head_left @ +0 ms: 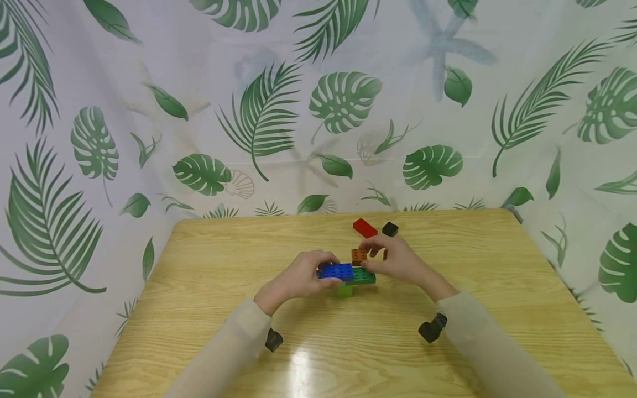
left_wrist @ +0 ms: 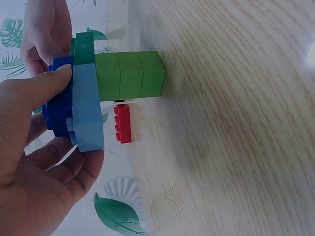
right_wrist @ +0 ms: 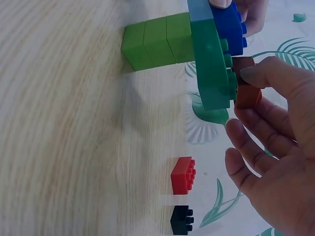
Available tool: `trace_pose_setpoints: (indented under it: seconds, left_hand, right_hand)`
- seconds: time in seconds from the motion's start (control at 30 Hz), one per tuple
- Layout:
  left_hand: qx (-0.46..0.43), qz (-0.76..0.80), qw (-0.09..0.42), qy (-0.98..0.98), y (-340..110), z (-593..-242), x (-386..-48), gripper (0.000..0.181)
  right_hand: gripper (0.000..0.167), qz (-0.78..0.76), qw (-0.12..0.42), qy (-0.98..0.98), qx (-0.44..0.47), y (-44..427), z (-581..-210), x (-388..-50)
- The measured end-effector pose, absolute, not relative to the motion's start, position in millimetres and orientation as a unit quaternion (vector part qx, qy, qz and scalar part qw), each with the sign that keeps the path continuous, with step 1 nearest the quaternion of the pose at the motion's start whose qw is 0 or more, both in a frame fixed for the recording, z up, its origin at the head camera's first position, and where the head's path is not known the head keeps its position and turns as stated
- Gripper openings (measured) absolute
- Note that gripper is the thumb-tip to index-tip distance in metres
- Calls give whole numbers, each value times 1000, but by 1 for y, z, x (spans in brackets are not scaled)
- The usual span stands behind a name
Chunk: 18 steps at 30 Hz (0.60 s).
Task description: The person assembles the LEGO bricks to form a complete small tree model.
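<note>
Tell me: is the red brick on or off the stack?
Off: the red brick lies on the table, apart from the stack; the right wrist view shows space between them.

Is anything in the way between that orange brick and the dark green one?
Nothing visible: the orange brick is held right by the studs of the dark green brick, with the blue brick beside them, not between.
</note>
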<state>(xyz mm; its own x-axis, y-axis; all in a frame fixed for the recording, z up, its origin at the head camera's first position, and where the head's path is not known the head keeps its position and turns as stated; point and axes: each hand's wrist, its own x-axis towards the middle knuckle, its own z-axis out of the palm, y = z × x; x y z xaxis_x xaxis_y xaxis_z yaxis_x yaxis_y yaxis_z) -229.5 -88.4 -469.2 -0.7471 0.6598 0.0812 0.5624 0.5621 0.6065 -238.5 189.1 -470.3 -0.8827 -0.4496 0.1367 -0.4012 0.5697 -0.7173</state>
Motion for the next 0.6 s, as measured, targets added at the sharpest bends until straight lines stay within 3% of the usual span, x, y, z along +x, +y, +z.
trace_pose_setpoints:
  seconds: [0.6]
  left_hand:
    - [349,312,69,881,-88,-472,-230,34]
  right_hand:
    - [33,-396,57,880,-256,191,-471,-221]
